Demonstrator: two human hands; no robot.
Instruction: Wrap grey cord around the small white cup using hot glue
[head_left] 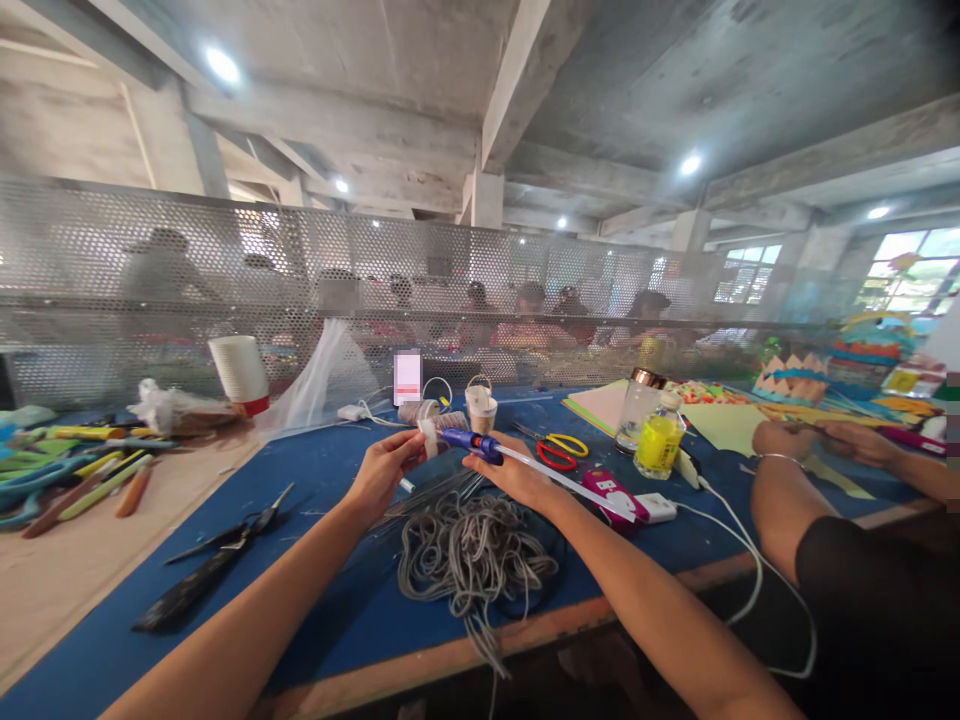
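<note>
My left hand (386, 468) pinches a small whitish rounded piece (430, 440) above the blue table, its exact kind hard to make out. In my right hand (519, 474) is a blue glue gun (474, 444), its nozzle end pointing left at that piece and touching or nearly touching it. From the back of the gun a long translucent glue stick (566, 482) runs out to the right. Below both hands lies a tangled heap of grey cord (476, 550). Just behind them stand a small handled cup (481, 408) and a cord-wrapped roll, partly covered.
Black-handled pliers (217, 570) lie left, near a stack of paper cups (238, 368). Rightward are red-and-yellow scissors (561, 450), a glass jar (636, 412), a yellow-labelled bottle (660, 440) and a white cable (731, 520). A co-worker's arm (780, 485) rests at far right. A perforated screen (435, 265) spans the back.
</note>
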